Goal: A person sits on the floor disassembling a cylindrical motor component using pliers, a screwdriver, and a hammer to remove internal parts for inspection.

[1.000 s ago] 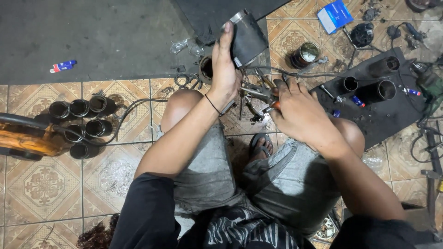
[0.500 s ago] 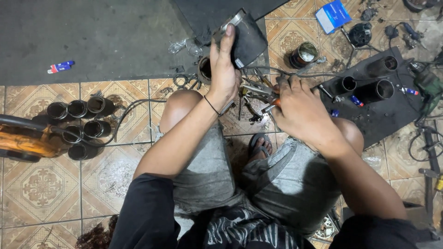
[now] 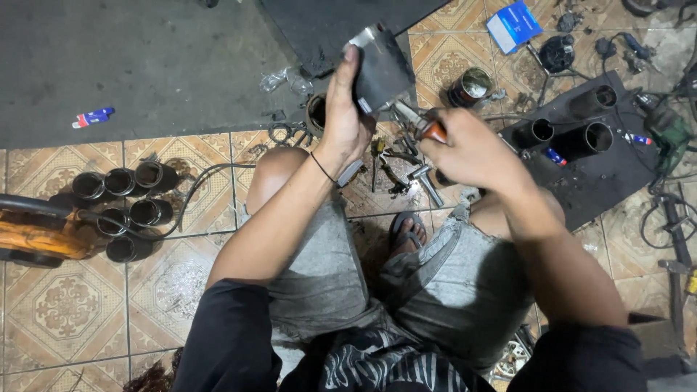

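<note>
1. The left hand [image 3: 347, 120] is clamping a dark sheet-metal piece [image 3: 381, 69] from the side, thumb along one edge and fingers wrapped behind, apparently so that the face towards the other hand stays bare and steady. The piece is sitting raised above the knees, tilted, its pale top corner pointing away from the person.

2. The right hand [image 3: 472, 149] is closing round a tool with an orange handle [image 3: 434, 131], whose metal shaft is reaching to the lower right edge of the piece. Whether the tip is touching the metal cannot be told; the two hands are close together but not touching.

3. Just beneath both hands, loose metal tools [image 3: 406, 174] are lying on the tiled floor [image 3: 58, 305] between the knees, seemingly kept within reach. A short dark cylinder [image 3: 316, 112] is standing just left of the left wrist.

4. Right of the right hand, a dark mat [image 3: 617, 174] is carrying three black tubes [image 3: 573, 127], lying well apart from the hands. Beyond that hand, an open tin [image 3: 470, 86] is standing near the piece.

5. Far left of the left arm, a cluster of short pipe sections [image 3: 123, 210] is standing beside an orange machine [image 3: 36, 236]; open tile is lying between them and the left knee.

6. Beyond the left hand, a dark grey floor mat [image 3: 145, 65] is giving open room; downward, the knees and the scattered tools are crowding the space.
</note>
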